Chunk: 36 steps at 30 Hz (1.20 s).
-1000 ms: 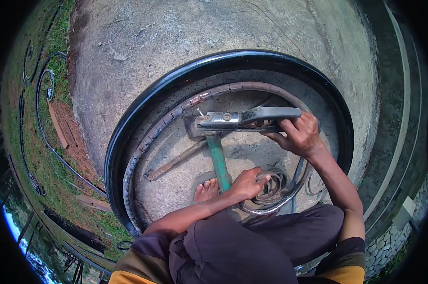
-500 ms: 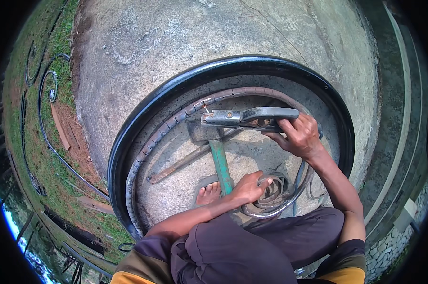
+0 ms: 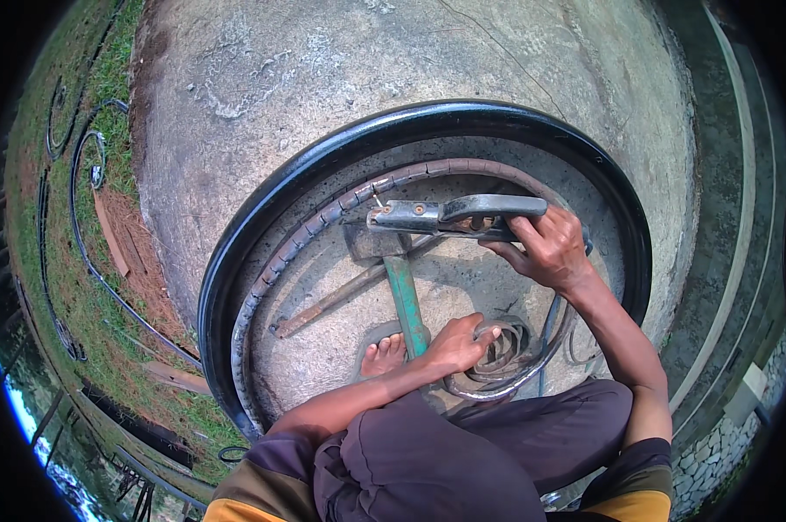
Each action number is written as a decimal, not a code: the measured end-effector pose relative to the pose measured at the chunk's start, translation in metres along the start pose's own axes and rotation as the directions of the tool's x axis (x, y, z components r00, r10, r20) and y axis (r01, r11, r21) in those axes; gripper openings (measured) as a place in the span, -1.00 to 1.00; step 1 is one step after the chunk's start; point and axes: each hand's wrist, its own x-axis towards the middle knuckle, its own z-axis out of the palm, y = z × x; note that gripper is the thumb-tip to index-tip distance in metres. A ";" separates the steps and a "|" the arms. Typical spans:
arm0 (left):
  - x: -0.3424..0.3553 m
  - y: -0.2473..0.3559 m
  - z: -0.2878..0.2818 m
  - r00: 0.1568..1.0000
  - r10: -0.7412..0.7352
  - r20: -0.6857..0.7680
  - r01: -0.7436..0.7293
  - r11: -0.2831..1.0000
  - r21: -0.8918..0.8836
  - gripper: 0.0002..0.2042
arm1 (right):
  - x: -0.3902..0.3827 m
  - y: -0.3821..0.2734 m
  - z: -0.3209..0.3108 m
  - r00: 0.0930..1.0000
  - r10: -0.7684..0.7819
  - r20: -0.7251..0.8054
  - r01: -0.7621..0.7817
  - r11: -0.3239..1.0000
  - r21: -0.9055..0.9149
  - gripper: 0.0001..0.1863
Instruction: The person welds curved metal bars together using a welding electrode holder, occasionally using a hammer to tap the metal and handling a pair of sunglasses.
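My right hand [image 3: 551, 250] is closed around the handle of a black welding electrode holder [image 3: 475, 209]. A short electrode stub [image 3: 377, 195] sticks out of its jaw end, close to a notched, rust-brown curved metal bar [image 3: 310, 228]; whether they touch I cannot tell. That bar arches inside a large glossy black ring [image 3: 428, 119]. Low in the middle, my left hand [image 3: 459, 346] is closed on a coiled metal scroll [image 3: 521, 341], its thumb lying along the coil. Part of the coil is hidden by the hand.
Inside the ring lie a hammer with a green handle [image 3: 403, 296] and a rusty bar [image 3: 332, 302]. My bare foot [image 3: 384, 355] rests beside the green handle. More curved metal strips [image 3: 88, 261] and a wooden plank [image 3: 110, 233] lie on the grass at left.
The electrode holder has shifted very slightly left in my right hand. My left hand and the coil stay where they were.
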 end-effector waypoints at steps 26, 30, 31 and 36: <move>0.003 -0.007 0.006 1.000 -0.008 -0.024 0.008 1.000 0.022 -0.51 | -0.005 0.004 0.001 0.996 -0.048 -0.076 0.048 0.999 0.003 -0.65; 0.003 -0.005 0.004 1.000 -0.003 -0.007 0.003 1.000 -0.021 -0.51 | -0.004 0.005 0.000 0.997 -0.046 -0.057 0.045 0.999 -0.021 -0.62; 0.003 -0.005 0.005 1.000 -0.002 -0.019 0.002 1.000 -0.010 -0.51 | -0.003 0.005 -0.001 0.997 -0.044 -0.060 0.043 0.999 -0.017 -0.62; 0.000 -0.001 0.003 1.000 -0.013 -0.023 0.013 1.000 0.004 -0.54 | -0.006 0.003 0.000 0.999 -0.025 -0.034 0.025 0.999 -0.022 -0.62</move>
